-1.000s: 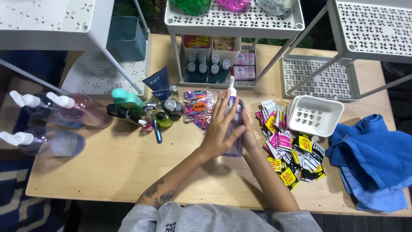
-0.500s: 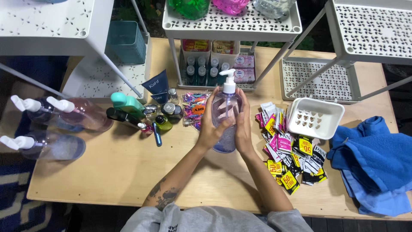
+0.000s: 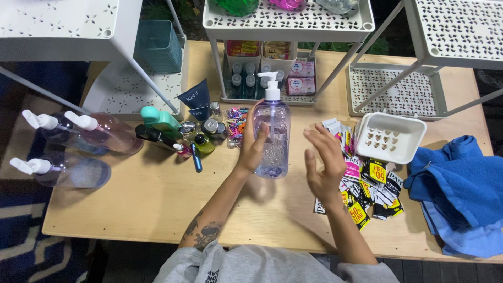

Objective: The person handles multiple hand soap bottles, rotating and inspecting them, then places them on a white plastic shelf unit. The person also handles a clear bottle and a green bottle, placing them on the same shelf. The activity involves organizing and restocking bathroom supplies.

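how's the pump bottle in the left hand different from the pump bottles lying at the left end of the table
The purple pump bottle stands upright mid-table, gripped by the left hand; the three pump bottles lie on their sides, untouched. Its pump head points away toward the white rack; theirs point left, past the table edge. The right hand hovers open, clear of it. All are clear plastic with white pumps.

On the pale wooden table (image 3: 157,204), the clear lilac plastic pump bottle (image 3: 272,137) stands centre. Left of it lie 3 clear pump bottles (image 3: 78,152); right, glossy foil sachets (image 3: 369,183), a white perforated plastic tray (image 3: 389,137), then blue folded cloth (image 3: 461,194).
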